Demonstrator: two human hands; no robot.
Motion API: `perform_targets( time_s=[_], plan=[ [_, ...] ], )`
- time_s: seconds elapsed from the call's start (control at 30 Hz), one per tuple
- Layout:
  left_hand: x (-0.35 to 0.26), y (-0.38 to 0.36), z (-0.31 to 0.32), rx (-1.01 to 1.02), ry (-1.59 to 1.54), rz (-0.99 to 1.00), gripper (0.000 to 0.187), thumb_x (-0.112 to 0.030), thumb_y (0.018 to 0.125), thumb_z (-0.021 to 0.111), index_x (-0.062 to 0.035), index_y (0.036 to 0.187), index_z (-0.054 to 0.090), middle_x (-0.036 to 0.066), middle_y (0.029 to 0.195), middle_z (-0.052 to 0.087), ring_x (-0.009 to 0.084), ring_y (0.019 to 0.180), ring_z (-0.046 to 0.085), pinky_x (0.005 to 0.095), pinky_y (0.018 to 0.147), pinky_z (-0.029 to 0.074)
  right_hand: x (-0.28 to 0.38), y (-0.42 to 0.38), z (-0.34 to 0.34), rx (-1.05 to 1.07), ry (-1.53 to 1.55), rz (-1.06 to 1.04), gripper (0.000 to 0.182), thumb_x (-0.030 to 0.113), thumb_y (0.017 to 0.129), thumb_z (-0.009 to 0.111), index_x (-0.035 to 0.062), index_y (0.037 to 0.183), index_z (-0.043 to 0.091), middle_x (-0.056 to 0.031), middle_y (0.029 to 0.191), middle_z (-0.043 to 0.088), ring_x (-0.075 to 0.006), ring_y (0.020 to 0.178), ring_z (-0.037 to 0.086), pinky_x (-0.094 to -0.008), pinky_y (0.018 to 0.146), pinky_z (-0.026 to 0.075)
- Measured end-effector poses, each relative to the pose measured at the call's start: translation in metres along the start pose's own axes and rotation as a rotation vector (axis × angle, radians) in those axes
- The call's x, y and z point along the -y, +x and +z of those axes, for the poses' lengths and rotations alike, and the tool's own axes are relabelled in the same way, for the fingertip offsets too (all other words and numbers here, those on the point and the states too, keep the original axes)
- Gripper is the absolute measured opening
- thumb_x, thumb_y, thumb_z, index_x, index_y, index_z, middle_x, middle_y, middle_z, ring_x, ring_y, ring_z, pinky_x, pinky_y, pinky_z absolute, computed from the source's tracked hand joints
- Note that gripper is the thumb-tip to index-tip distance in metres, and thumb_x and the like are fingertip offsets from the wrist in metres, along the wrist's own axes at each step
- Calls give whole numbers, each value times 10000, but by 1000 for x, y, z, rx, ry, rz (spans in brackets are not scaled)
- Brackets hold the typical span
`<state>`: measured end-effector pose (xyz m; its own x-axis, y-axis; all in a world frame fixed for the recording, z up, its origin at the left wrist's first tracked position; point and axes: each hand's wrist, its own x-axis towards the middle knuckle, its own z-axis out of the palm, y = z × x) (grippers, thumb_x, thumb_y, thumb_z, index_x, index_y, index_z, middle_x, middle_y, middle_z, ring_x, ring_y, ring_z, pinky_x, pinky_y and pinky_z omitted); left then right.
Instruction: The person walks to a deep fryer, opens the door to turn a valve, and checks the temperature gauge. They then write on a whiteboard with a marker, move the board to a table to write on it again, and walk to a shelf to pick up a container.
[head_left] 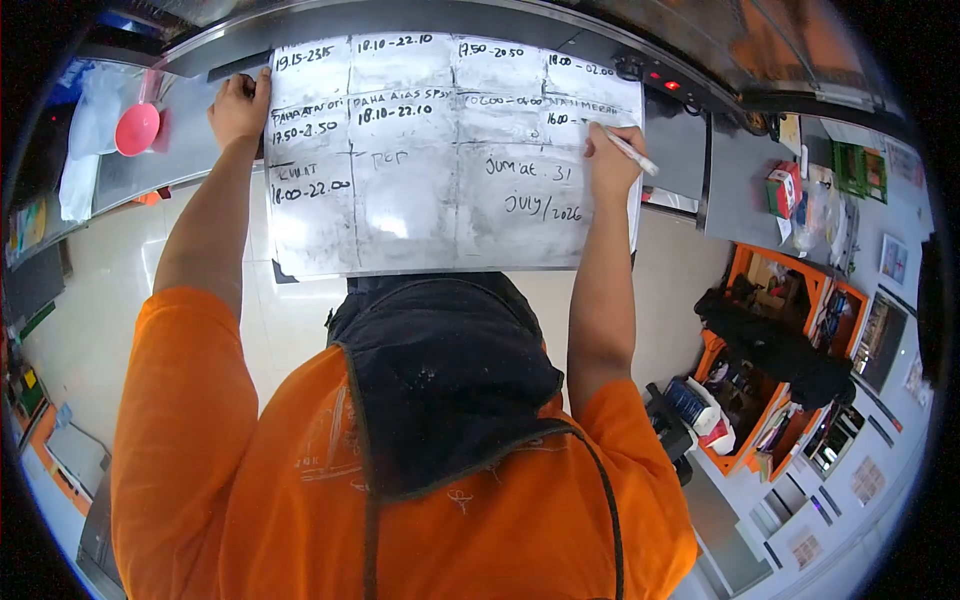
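Note:
A whiteboard [405, 225] with a grid of handwritten names and times lies in front of me, its lower edge near my body. My left hand [238, 108] rests at its upper left edge, fingers closed against the border; whether anything is between them is hidden. In my right hand [612, 160] is a white marker [636, 154], its tip at the writing "16.00 –" in the right column. The lower right part of the board reads "Jum'at 31 July/2026".
A pink ladle [137, 128] and clear plastic bags [97, 110] are at the left. A dark device with red lights [672, 86] sits behind the board's upper right. Farther right are a red and green box [783, 190], a green crate [850, 168] and an orange shelf [735, 265].

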<state>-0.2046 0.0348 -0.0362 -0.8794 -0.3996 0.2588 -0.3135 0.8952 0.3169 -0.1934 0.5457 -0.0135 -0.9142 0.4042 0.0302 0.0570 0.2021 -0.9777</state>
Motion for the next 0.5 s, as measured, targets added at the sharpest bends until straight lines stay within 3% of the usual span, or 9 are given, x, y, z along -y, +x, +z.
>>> perform_targets(
  time_s=[0.07, 0.27, 0.5],
  plan=[
    [-2, 1, 0, -6, -1, -1, 449, -529, 809, 527, -93, 733, 601, 77, 790, 620, 277, 810, 590, 396, 771, 390, 2, 1, -3, -78, 210, 24, 192, -37, 695, 680, 13, 772, 511, -79, 647, 592, -136, 519, 558, -272, 483, 459],
    [-1, 0, -1, 9, 14, -2, 444, -525, 810, 524, -96, 725, 596, 81, 798, 620, 280, 810, 587, 401, 778, 385, 3, 9, -18, 29, 162, -94, 204, -49, 703, 668, 2, 831, 517, -110, 766, 604, -165, 660, 601, -275, 584, 495],
    [-3, 0, -1, 4, 18, -7, 446, -525, 811, 524, -93, 719, 584, 81, 797, 621, 286, 809, 585, 401, 772, 382, 0, 13, -26, 159, 31, 49, 226, -36, 671, 718, 3, 790, 529, -100, 711, 622, -141, 576, 594, -257, 534, 495]
  ],
)
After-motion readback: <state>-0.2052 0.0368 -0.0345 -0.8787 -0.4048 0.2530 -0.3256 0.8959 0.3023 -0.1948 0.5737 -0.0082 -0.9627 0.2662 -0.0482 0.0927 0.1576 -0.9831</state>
